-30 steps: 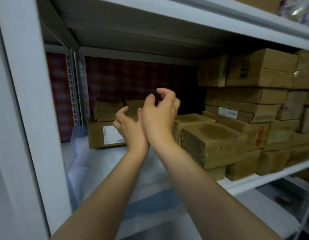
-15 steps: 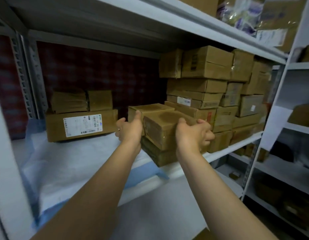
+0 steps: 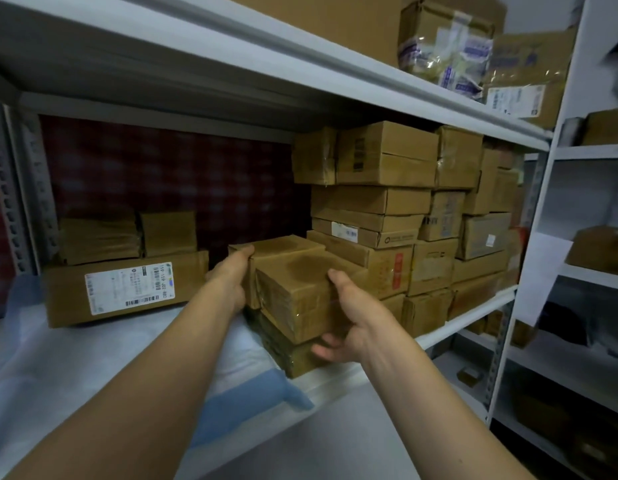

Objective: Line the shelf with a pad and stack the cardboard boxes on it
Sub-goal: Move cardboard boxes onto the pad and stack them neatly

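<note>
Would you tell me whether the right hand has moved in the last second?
Yes. Against the tall box stack, the right hand has moved right and down, from left of the stained box to gripping its right side.

A grey perforated metal upright (image 3: pixel 500 341) stands at the right. Far to its left, a dark red checked backing panel (image 3: pixel 169 174) fills the rear. A white paper sheet (image 3: pixel 543 275) hangs just right of the upright, with a white metal neighbouring rack (image 3: pixel 591 152) beyond. High above it, leftward, sits a clear-plastic-wrapped bundle with blue print (image 3: pixel 442 46).
</note>
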A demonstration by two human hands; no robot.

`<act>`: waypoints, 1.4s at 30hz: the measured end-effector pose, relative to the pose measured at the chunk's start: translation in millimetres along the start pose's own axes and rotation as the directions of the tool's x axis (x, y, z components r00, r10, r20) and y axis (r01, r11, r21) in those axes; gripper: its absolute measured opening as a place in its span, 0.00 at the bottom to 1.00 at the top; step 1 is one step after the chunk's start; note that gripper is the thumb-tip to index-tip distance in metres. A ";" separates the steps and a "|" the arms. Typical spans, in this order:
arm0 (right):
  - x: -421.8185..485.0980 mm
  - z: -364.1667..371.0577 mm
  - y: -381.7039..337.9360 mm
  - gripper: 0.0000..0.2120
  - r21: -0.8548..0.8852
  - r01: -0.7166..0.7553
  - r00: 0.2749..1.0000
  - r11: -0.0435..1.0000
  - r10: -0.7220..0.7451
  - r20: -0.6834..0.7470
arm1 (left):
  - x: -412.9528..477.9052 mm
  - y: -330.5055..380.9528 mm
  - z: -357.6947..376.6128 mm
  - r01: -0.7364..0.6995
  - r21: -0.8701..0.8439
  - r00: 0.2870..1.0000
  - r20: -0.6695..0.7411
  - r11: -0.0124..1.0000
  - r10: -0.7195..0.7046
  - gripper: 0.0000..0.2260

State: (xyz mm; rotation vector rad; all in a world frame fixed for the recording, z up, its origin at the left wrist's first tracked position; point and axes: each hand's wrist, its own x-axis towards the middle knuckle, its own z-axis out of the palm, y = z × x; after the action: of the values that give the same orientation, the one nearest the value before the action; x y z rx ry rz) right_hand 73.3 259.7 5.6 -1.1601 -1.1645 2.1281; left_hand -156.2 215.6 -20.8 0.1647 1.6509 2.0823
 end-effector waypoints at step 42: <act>20.0 131.6 -30.1 0.16 0.226 0.226 0.763 0.947 -0.317 0.564 | -120.8 94.2 -89.2 -0.694 -0.299 0.692 -0.528 0.655 0.492 0.35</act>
State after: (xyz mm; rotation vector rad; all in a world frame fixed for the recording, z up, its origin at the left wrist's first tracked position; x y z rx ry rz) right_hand -48.2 229.3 59.8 -0.2079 -1.3002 2.3536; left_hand -110.7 69.0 67.7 0.1421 1.3107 3.1857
